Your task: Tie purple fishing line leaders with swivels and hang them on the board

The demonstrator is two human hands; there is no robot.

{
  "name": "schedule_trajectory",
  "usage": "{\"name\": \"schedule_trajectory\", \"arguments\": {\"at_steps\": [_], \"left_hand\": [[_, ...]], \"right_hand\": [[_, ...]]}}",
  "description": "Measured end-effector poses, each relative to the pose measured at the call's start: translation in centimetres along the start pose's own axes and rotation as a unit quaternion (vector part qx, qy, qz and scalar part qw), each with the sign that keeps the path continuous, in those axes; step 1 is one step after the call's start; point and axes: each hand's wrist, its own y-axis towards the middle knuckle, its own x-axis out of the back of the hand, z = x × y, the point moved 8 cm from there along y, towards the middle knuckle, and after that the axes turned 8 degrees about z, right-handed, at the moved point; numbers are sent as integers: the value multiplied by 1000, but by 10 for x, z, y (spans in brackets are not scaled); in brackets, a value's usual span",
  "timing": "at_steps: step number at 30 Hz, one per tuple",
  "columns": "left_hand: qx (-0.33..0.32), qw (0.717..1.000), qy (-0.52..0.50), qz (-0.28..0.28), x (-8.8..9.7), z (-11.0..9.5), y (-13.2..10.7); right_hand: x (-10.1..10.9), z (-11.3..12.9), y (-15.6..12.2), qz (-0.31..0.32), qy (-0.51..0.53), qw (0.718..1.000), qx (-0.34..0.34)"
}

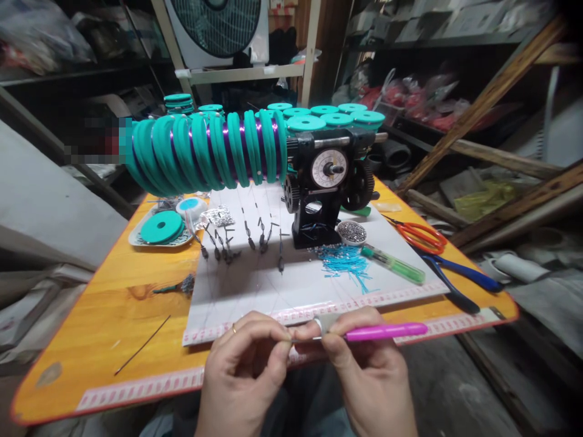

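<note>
My right hand (pixel 364 370) is closed around a thin tool with a pink handle (pixel 387 331), whose narrow shaft points left; a whitish wrap covers part of its index finger. My left hand (pixel 250 370), wearing a ring, pinches at the shaft's tip; what lies between its fingertips is too small to make out. Both hands are at the near edge of the white board (pixel 255 291). Beyond them, several dark weights (pixel 250 237) hang on fine lines from a row of teal spools (pixel 204 149), mounted on a black geared winder (pixel 323 182).
Blue short strands (pixel 346 264), a bowl of small metal pieces (pixel 351 232), a green tube (pixel 398 267), blue-handled pliers (pixel 460 276) and orange scissors (pixel 421 235) lie right. At left are a tray (pixel 136 238) with a teal spool and a thin rod (pixel 142 346) on the orange table (pixel 104 315).
</note>
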Motion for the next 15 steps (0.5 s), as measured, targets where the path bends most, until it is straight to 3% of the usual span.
{"name": "schedule_trajectory", "arguments": {"at_steps": [4,7,12,15], "left_hand": [[-29,998,47,-3,1,-6,1],[-34,998,52,-10,0,-9,1],[-12,998,40,-36,2,-8,0],[-1,998,37,-41,2,-7,0]], "right_hand": [[0,13,6,9,-39,999,35],[2,9,5,6,-28,999,20],[-10,-22,0,36,153,982,-106],[-14,-29,-3,23,219,967,-129]]}}
